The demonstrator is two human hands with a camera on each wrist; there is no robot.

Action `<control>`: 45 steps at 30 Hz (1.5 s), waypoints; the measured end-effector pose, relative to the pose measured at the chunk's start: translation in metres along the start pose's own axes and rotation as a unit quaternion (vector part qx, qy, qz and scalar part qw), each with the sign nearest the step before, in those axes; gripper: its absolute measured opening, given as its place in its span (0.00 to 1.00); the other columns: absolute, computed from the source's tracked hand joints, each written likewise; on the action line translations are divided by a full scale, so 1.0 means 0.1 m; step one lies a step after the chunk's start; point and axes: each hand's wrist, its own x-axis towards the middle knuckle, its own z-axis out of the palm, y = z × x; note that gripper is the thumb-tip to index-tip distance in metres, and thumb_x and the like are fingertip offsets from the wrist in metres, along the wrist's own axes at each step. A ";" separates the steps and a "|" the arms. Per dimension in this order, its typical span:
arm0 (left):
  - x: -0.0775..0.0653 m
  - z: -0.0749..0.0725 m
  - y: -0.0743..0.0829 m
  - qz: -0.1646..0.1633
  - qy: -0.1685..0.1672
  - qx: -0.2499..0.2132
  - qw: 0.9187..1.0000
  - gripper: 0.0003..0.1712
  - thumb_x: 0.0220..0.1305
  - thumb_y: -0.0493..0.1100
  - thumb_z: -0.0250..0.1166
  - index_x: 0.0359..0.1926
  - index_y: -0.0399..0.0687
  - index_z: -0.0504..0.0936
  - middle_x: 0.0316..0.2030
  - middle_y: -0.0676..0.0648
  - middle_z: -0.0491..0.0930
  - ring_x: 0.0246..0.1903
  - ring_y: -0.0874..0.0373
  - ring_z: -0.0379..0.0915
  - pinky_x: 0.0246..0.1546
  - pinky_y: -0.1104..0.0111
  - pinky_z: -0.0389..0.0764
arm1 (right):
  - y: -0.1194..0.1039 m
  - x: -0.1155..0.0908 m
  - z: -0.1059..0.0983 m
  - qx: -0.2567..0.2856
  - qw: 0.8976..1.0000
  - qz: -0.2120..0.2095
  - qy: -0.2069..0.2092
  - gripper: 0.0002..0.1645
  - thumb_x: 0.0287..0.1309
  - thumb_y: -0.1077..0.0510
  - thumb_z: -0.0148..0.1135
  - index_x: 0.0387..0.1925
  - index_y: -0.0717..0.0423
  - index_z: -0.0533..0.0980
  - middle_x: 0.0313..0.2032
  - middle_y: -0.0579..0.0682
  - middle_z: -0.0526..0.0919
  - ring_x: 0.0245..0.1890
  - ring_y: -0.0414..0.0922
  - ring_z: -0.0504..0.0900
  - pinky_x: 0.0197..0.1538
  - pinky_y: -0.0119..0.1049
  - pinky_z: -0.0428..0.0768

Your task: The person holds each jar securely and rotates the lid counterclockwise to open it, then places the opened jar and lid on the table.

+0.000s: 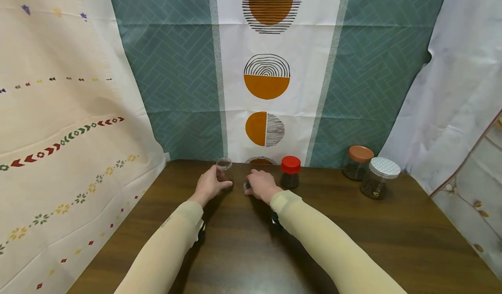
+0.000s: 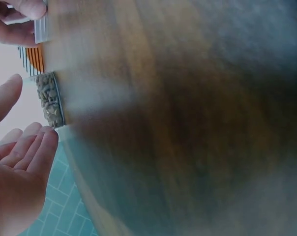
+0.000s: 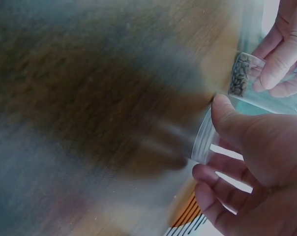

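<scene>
Toward the back of the brown table, an uncovered clear jar [image 1: 224,165] stands upright. Brown bean-like pieces [image 2: 49,101] fill its bottom. My left hand [image 1: 208,185] holds this jar, thumb on one side and fingers along the other. To its right, my right hand [image 1: 262,183] grips a clear, ridge-edged lid [image 3: 203,136] low at the tabletop, thumb and fingertips around its rim. In the head view that hand covers most of the lid. Just right of the right hand is a jar with a red lid [image 1: 290,165] and dark contents.
At the back right stand a jar with an orange-brown lid [image 1: 360,153] and, in front of it, a jar with a white patterned lid [image 1: 384,168]. Patterned cloth [image 1: 180,89] hangs behind the wooden table [image 1: 235,250] and at both sides.
</scene>
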 end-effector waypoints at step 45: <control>0.07 0.11 -0.22 0.019 0.005 -0.049 0.999 0.59 0.61 0.58 0.84 0.80 0.34 0.63 0.71 0.27 0.72 0.70 0.29 0.71 0.69 0.40 0.73 | 0.07 -0.09 -0.02 0.022 1.000 -0.008 -0.003 0.37 0.74 0.39 0.71 0.74 0.54 0.78 0.63 0.55 0.81 0.60 0.54 0.80 0.64 0.52 0.81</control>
